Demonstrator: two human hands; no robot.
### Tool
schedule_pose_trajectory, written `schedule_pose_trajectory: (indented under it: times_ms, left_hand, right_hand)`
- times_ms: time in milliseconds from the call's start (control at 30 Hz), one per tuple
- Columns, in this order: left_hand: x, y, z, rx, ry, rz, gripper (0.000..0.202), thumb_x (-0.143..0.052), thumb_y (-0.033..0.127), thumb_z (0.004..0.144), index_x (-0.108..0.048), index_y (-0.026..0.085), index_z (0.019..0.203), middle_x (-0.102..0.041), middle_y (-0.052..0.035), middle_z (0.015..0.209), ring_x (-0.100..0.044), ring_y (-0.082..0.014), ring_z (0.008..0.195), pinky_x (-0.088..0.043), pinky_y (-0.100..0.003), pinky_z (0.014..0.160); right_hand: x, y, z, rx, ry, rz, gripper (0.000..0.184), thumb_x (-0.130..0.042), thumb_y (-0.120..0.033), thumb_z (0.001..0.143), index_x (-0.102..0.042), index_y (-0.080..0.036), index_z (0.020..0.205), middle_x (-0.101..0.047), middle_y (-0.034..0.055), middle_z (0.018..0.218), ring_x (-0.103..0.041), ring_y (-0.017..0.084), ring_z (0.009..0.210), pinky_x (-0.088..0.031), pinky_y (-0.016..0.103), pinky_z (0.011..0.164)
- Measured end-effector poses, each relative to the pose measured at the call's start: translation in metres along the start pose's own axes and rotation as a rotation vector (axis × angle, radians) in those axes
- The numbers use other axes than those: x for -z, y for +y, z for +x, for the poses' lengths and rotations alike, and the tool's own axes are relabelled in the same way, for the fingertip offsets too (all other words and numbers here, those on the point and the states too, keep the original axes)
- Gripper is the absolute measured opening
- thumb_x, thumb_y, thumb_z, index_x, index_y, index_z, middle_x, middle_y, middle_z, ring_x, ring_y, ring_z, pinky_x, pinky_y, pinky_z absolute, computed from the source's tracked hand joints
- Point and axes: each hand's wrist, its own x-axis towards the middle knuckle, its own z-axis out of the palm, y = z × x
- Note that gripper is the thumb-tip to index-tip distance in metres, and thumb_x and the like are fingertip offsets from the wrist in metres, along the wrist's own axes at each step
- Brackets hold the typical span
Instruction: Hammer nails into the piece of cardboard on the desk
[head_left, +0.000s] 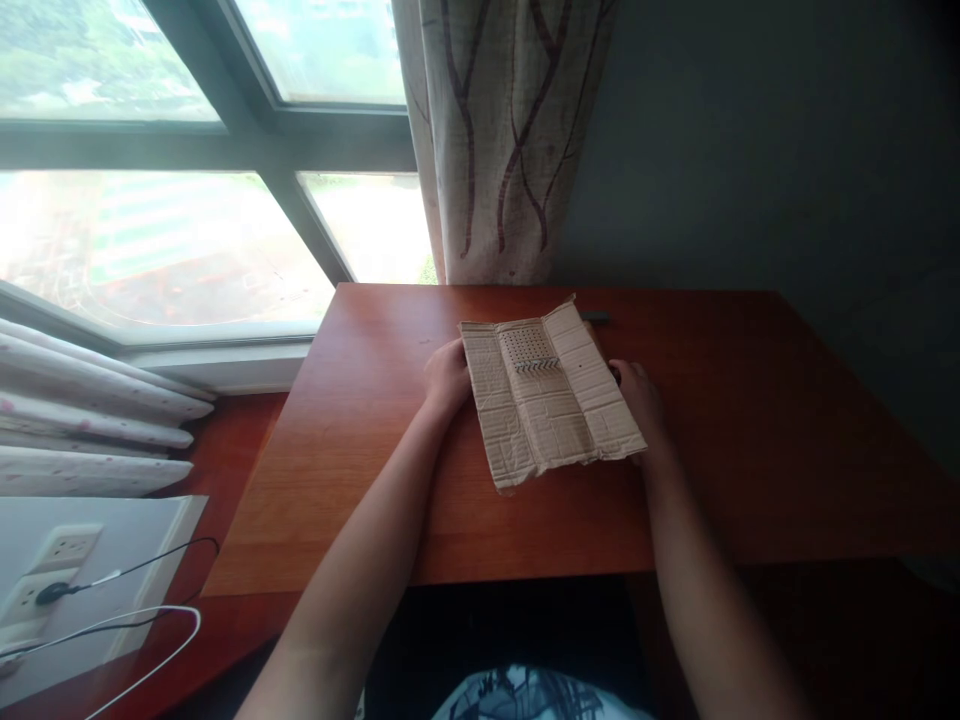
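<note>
A creased piece of brown cardboard (555,410) lies unfolded above the table, with fold lines down its length and a torn near edge. Dark printed dots and slanted marks show on its upper middle. My left hand (448,378) is closed at its left edge, the fingertips hidden behind the sheet. At the right edge is my right hand (636,395), fingers curled, with a small dark thing by the fingertips that I cannot make out. Whether the right hand also touches the cardboard is unclear.
A thin grey strip (595,317) lies behind the cardboard on the reddish wooden table (360,460). Beyond the table's far edge hangs a patterned curtain (517,140), beside large windows (172,240). At lower left, cables run from a wall socket (64,560).
</note>
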Motion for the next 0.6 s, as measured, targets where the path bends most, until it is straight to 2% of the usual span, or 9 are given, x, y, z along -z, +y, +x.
schedule_pose_trajectory:
  times_ms: [133,200,267,333,367,433,600]
  left_hand:
    - [0.002,-0.006,-0.009,-0.054,-0.018,-0.045,0.014,-0.06,0.03,0.084,-0.069,0.019,0.081,-0.071,-0.0045,0.082,-0.061,-0.0213,0.078,-0.039,-0.028,0.066]
    - [0.004,-0.007,-0.019,-0.074,-0.025,-0.061,0.014,-0.06,0.028,0.083,-0.069,0.018,0.086,-0.072,-0.0042,0.084,-0.062,-0.0208,0.08,-0.042,-0.028,0.068]
    - [0.006,-0.007,-0.031,-0.101,-0.038,-0.086,0.016,-0.06,0.026,0.082,-0.069,0.018,0.092,-0.072,-0.0045,0.089,-0.063,-0.021,0.084,-0.045,-0.028,0.072]
    - [0.009,-0.006,-0.045,-0.149,-0.064,-0.139,0.02,-0.061,0.024,0.08,-0.068,0.019,0.099,-0.073,-0.0055,0.098,-0.064,-0.0225,0.09,-0.048,-0.03,0.078]
    - [0.01,-0.006,-0.052,-0.181,-0.08,-0.169,0.023,-0.063,0.024,0.08,-0.067,0.019,0.102,-0.073,-0.0063,0.103,-0.064,-0.0237,0.095,-0.05,-0.032,0.081]
    - [0.012,-0.003,-0.064,-0.252,-0.118,-0.203,0.026,-0.066,0.025,0.077,-0.064,0.02,0.103,-0.071,-0.0086,0.108,-0.064,-0.0265,0.1,-0.051,-0.036,0.087]
    - [0.015,0.002,-0.076,-0.378,-0.21,-0.17,0.022,-0.071,0.028,0.074,-0.058,0.02,0.09,-0.068,-0.0093,0.101,-0.064,-0.0284,0.096,-0.051,-0.042,0.089]
  right_hand:
    - [0.003,0.003,-0.01,0.025,0.184,0.3,0.038,-0.05,-0.031,0.092,-0.068,-0.011,0.119,-0.069,0.0145,0.109,-0.066,0.023,0.091,-0.053,0.035,0.083]
    - [0.008,0.004,-0.022,0.085,0.236,0.384,0.037,-0.048,-0.03,0.093,-0.069,-0.012,0.118,-0.07,0.0145,0.109,-0.067,0.022,0.088,-0.055,0.034,0.079]
    - [0.012,0.004,-0.037,0.232,0.214,0.417,0.037,-0.048,-0.027,0.093,-0.068,-0.013,0.122,-0.07,0.0154,0.115,-0.068,0.024,0.099,-0.056,0.036,0.083]
    - [0.014,0.003,-0.053,0.38,0.169,0.405,0.039,-0.053,-0.024,0.089,-0.066,-0.015,0.124,-0.069,0.0156,0.124,-0.065,0.028,0.116,-0.053,0.041,0.097]
    - [0.014,0.003,-0.06,0.408,0.162,0.41,0.039,-0.054,-0.023,0.088,-0.066,-0.016,0.124,-0.069,0.0153,0.125,-0.064,0.028,0.119,-0.052,0.043,0.101]
    - [0.012,0.001,-0.071,0.408,0.142,0.438,0.04,-0.057,-0.023,0.087,-0.065,-0.017,0.125,-0.069,0.0146,0.128,-0.064,0.028,0.122,-0.052,0.044,0.104]
    - [-0.008,-0.001,-0.083,0.344,0.122,0.479,0.041,-0.059,-0.024,0.086,-0.063,-0.019,0.127,-0.07,0.0146,0.127,-0.066,0.029,0.12,-0.056,0.046,0.1]
